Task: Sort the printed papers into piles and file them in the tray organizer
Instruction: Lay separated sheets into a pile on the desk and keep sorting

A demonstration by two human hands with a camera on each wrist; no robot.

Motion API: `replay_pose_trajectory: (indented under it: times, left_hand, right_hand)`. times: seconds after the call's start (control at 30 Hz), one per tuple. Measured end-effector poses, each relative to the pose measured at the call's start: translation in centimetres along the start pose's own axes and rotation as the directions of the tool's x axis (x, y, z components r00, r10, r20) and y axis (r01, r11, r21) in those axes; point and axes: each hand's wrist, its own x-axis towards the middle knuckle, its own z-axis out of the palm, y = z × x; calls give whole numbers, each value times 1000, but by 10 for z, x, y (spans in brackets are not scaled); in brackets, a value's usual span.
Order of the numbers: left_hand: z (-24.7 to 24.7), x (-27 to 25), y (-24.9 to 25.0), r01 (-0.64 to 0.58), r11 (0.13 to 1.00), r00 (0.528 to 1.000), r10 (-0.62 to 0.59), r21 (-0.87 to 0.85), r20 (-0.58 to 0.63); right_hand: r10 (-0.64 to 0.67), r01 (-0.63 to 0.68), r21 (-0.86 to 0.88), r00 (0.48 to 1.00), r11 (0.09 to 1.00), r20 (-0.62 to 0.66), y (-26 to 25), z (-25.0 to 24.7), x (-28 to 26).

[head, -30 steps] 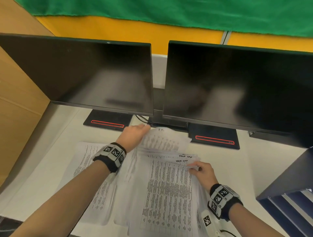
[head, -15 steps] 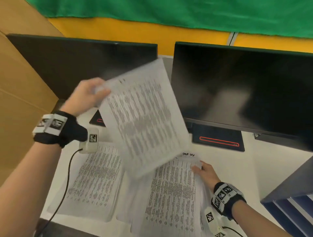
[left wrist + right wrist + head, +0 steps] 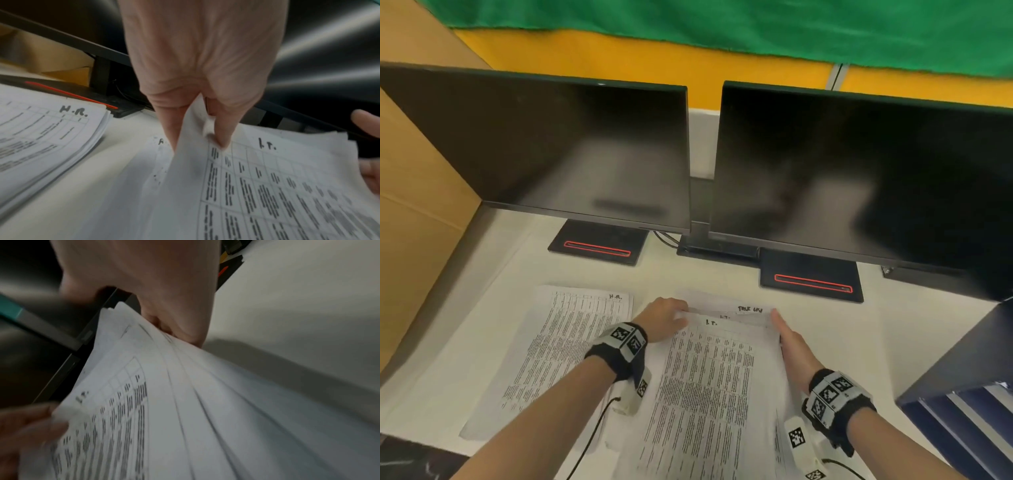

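Hands (image 3: 666, 320) (image 3: 792, 339) flank one of two paper piles (image 3: 709, 387) (image 3: 565, 346).

Bright and even in the head view, with soft pale glare on both dark monitors (image 3: 859, 178) and only weak shadows on the white desk (image 3: 671, 274). Strongly bent at the edges, as from a very wide lens. Dimmer and greyer in both wrist views, with motion blur on the printed papers (image 3: 164, 418) and dark corners.
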Motion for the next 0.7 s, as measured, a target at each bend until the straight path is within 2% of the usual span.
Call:
replay_pose_trajectory:
  times: [0.07,0.1,0.13,0.2,0.23,0.27,0.3,0.33,0.37,0.4,0.43,0.47,0.53,0.63,0.7]
  left_hand:
    - [0,1,-1,5,999,999,-7,-46,-48]
    - [-4,1,0,25,993,991,-40,-117,-127]
    - [-10,2,1,45,981,965,-91,-188,-245]
    - [-23,9,-4,87,961,874,-200,-261,-444]
    - [-30,13,-9,107,952,852,-237,-288,-467]
    - [-37,16,-15,109,946,866,-242,-307,-438]
    - [-41,20,-21,116,940,912,-228,-320,-341]
    - [-43,21,-24,130,936,964,-196,-327,-177]
    - [-42,21,-26,161,943,986,-163,-290,18]
    - [-41,19,-24,185,965,972,-152,-186,177]
    - [-39,17,-23,197,978,949,-174,-63,263]
    - [-35,17,-24,184,983,941,-183,24,283]
    - [-30,18,-31,180,979,954,-198,97,226]
    - [-28,18,-38,100,955,975,-149,278,162]
    - [-29,19,-36,63,950,996,-80,306,43]
  right_hand:
    - [-137,120,-201,988,972,-74,3,0,2]
    - [-199,158,-307,974,939,-108,5,-1,5]
    - [-246,187,-364,962,912,-121,6,-3,9]
    - [-304,238,-398,946,886,-111,10,-8,14]
    - [-315,245,-410,942,879,-111,12,-11,14]
    - [-324,253,-414,939,874,-111,14,-13,13]
    - [-335,263,-417,936,870,-109,15,-14,12]
    - [-346,273,-420,932,866,-106,17,-15,12]
    - [-352,278,-423,930,862,-108,18,-16,11]
    - [-354,281,-424,929,861,-104,19,-17,11]
    - [-356,284,-428,929,858,-97,19,-17,11]
    - [-360,291,-430,929,855,-88,21,-19,11]
    - [-364,299,-437,929,848,-71,21,-19,11]
    - [-354,298,-437,934,849,-50,21,-20,12]
    - [-356,301,-445,933,843,-44,20,-19,12]
